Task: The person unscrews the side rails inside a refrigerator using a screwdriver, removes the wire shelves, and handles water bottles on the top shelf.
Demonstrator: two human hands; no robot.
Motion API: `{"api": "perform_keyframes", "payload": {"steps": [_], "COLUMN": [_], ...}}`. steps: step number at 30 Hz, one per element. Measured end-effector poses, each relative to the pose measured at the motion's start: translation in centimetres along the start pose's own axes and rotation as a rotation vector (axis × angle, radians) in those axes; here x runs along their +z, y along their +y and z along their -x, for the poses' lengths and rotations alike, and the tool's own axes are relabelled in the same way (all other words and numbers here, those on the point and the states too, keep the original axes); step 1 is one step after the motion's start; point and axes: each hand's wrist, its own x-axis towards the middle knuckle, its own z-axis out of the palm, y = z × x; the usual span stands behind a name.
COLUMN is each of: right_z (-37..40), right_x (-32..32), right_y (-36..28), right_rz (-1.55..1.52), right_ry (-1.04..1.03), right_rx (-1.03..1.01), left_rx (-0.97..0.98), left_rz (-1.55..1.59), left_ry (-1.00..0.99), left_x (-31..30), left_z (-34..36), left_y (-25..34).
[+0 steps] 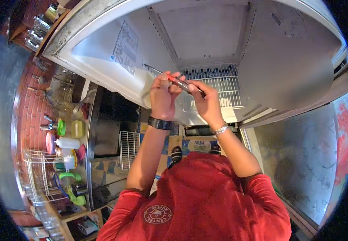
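Observation:
A screwdriver (182, 84) with a red and dark handle lies slantwise between my hands, its thin metal shaft pointing up and left toward the cabinet's inner wall. My left hand (164, 94), with a dark watch at the wrist, has its fingers closed around the red front part of the handle. Farther back, my right hand (207, 102) grips the dark end of the handle between thumb and fingers. Both hands are in front of the opened white refrigerator cabinet (206, 34). Near the screwdriver tip, a printed label (125, 50) is stuck to the inner left wall.
A white wire shelf (230, 90) sits deep in the cabinet. Another wire rack (129, 150) leans at the lower left over flattened cardboard (175, 141). A counter at the left carries bottles (67, 143), containers and a dish rack (31, 172). A glass door (294, 160) stands right.

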Motion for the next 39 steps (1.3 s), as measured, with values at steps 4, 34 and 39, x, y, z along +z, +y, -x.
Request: {"api": "perform_keyframes", "payload": {"steps": [4,34,39], "right_z": [-1.9,-10.7,-14.2], "right_x": [-1.6,-5.0,-5.3], "right_y": [0.1,-2.3,-4.7], "right_rz": [0.05,0.773,0.5], "right_ry": [-0.075,-0.485,-0.798], "right_rx": [-0.074,-0.565,0.0], "left_rx": [0.008,0.077,0.082], "left_rz": [0.083,0.486,0.53], "left_ry": [0.026,0.051,-0.126], "left_x": [1.3,5.9,4.9], "left_z": [0.1,-3.1,-3.5], "left_y": [0.4,-3.2,-2.7]}}
